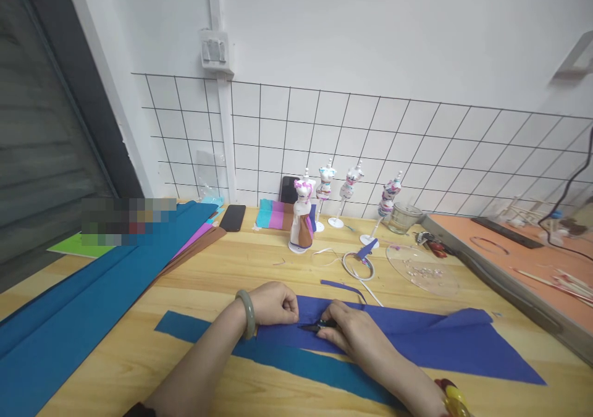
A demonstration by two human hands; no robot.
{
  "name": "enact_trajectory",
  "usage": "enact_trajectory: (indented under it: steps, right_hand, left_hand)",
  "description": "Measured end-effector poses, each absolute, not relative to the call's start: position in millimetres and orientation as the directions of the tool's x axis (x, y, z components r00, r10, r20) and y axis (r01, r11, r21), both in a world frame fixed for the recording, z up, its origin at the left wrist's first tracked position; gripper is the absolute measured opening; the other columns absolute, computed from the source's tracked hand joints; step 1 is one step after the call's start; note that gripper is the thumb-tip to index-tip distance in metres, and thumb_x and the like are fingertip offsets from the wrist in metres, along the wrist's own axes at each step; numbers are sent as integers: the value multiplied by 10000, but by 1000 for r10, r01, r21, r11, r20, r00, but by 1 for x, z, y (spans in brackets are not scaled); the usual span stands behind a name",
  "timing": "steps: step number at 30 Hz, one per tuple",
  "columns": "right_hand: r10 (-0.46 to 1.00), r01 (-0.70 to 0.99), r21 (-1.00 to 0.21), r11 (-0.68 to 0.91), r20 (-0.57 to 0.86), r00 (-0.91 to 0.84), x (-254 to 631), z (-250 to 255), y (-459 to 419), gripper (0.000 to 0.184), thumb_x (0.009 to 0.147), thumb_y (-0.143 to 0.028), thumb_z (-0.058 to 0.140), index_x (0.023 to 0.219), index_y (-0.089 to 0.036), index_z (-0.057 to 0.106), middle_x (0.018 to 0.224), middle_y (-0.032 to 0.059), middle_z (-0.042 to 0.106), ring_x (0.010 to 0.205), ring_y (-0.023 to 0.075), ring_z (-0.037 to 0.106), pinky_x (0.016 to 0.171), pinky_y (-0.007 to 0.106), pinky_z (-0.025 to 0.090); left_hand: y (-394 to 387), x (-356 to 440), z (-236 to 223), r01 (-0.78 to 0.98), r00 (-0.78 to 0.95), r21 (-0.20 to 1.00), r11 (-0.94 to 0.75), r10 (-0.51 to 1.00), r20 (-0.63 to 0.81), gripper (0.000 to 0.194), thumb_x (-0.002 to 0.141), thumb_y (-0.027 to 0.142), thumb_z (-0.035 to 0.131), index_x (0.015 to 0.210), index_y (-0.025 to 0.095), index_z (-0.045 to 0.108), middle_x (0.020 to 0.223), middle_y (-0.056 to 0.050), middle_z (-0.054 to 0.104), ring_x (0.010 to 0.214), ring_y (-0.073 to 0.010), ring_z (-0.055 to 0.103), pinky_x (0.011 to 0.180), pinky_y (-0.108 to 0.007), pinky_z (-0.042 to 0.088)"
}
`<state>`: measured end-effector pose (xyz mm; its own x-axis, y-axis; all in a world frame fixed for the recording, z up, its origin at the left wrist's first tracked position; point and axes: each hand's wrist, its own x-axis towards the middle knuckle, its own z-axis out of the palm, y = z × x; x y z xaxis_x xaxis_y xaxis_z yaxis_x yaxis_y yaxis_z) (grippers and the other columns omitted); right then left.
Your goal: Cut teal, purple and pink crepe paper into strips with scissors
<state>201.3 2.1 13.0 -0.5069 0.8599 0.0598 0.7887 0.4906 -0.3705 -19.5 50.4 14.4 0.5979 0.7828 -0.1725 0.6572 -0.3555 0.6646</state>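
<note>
My right hand (348, 332) is closed around a small pair of dark scissors (319, 325), their tips pointing left. Under both hands lies a violet-blue sheet (454, 346) that looks like crepe paper. My left hand (277, 304), a green bangle on its wrist, pinches this sheet near its left end, just beyond the scissor tips. A long teal strip (296, 364) runs beneath the sheet and my forearms on the near side. A narrow violet-blue strip (343, 287) rests just past the sheet's far edge.
Several miniature dress forms (302, 219) stand toward the wall. Nearby are a roll of white tape (358, 266), a clear plate (419, 270) with small beads, and a glass jar (403, 218). A phone (233, 218) lies at the back. Large teal sheets (92, 293) cover the left.
</note>
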Motion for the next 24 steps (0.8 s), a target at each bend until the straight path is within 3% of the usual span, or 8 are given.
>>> enact_trajectory:
  steps: [17, 24]
  right_hand:
    - [862, 762, -426, 488, 100, -496, 203, 10, 2, 125, 856, -314, 570, 863, -189, 587, 860, 34, 667, 783, 186, 634, 671, 247, 435]
    - [857, 773, -395, 496, 81, -509, 197, 12, 2, 133, 850, -307, 577, 869, -176, 588, 868, 47, 660, 777, 197, 635, 657, 257, 439]
  left_hand:
    - [53, -29, 17, 657, 600, 687, -309, 767, -229, 172, 643, 303, 602, 717, 179, 695, 574, 36, 599, 524, -88, 496, 459, -161, 347]
    - [53, -28, 18, 664, 593, 684, -301, 769, -238, 151, 636, 285, 609, 702, 181, 697, 566, 37, 594, 528, -85, 495, 465, -155, 345]
